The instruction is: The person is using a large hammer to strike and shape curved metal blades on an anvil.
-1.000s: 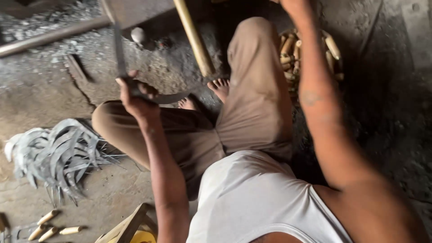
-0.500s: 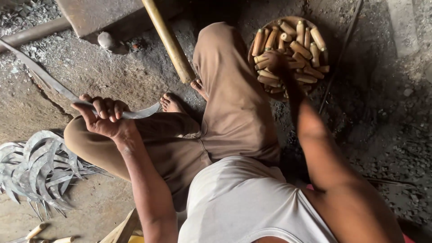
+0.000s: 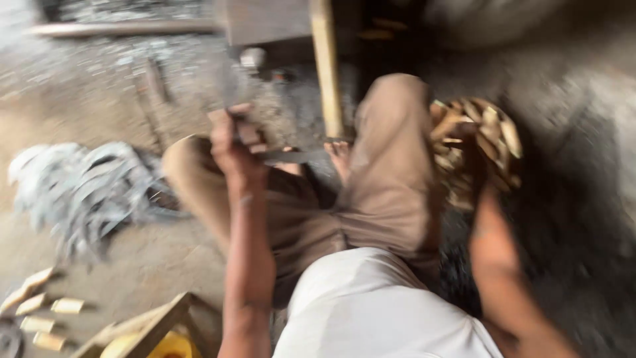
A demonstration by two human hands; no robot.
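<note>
While the left hand (image 3: 233,142) is clamped on a thin, stiff, sharp-looking blade (image 3: 291,156), the right hand (image 3: 467,142) reaches among light wooden handles (image 3: 493,136), its grip blurred beyond telling.

Left hand (image 3: 233,142) grips a curved blade (image 3: 285,156); right hand (image 3: 467,142) reaches into basket (image 3: 510,142) of wooden pieces (image 3: 493,126).
</note>
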